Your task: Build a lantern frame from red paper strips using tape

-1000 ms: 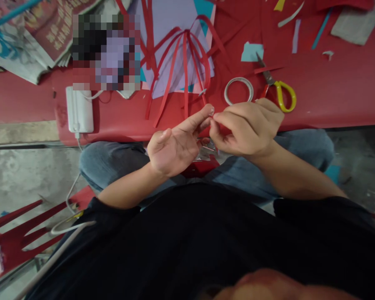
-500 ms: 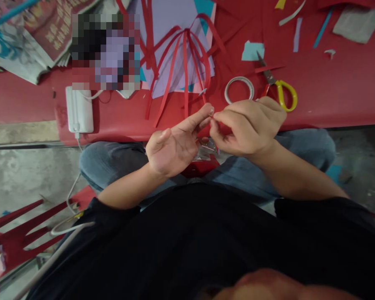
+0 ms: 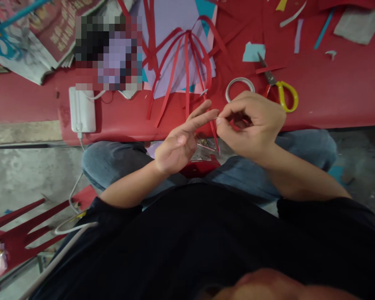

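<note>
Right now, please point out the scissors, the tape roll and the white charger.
scissors [image 3: 288, 96]: head view, on the yellow handle.
tape roll [image 3: 229, 86]: head view, on its left rim.
white charger [image 3: 82, 109]: head view, on its flat top.

thin red paper strip [image 3: 214, 131] — pinched, hanging

The hands meet over the lap, left hand [image 3: 178, 143] left of right hand [image 3: 253, 123], a strip [image 3: 214, 135] hanging between them. Beyond them on the table [image 3: 331, 96] lie a tape roll [image 3: 239, 85], with scissors [image 3: 279, 89] to its right. A charger [image 3: 82, 110] lies far left, and strips [image 3: 187, 62] lie on paper [image 3: 171, 25] behind.
</note>
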Available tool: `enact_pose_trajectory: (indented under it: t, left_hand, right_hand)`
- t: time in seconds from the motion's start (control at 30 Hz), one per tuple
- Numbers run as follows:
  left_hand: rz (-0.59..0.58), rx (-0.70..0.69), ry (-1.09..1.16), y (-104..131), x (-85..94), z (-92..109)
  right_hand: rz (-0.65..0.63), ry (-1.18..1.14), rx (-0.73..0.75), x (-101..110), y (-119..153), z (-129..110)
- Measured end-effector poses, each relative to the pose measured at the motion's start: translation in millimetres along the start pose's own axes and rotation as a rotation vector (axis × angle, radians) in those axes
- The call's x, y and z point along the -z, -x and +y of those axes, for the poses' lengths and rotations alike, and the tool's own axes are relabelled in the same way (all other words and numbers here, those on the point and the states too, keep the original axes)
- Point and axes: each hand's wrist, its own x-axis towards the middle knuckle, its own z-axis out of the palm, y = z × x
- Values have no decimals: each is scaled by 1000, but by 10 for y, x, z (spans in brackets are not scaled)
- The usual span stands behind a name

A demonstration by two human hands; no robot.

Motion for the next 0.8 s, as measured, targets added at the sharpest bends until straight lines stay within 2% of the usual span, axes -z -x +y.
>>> enact_pose_trajectory:
  t: [0.2, 0.4, 0.57, 0.7, 0.8]
  left_hand:
    - [55, -151, -123, -65, 95, -172]
    - [-13, -253, -141, -78, 161, -292]
    - [-14, -302, -185, -84, 205, -338]
    - [14, -286, -189, -96, 255, -401]
    - [71, -233, -191, -83, 205, -354]
  right_hand:
    - [-47, -155, -199, -27, -18, -25]
    - [-73, -286, -311, -44, -30, -9]
    - [-127, -423, -469, -43, -77, -24]
    - [-253, -646, -618, -43, -95, 12]
    - [-391, -845, -762, -51, -110, 78]
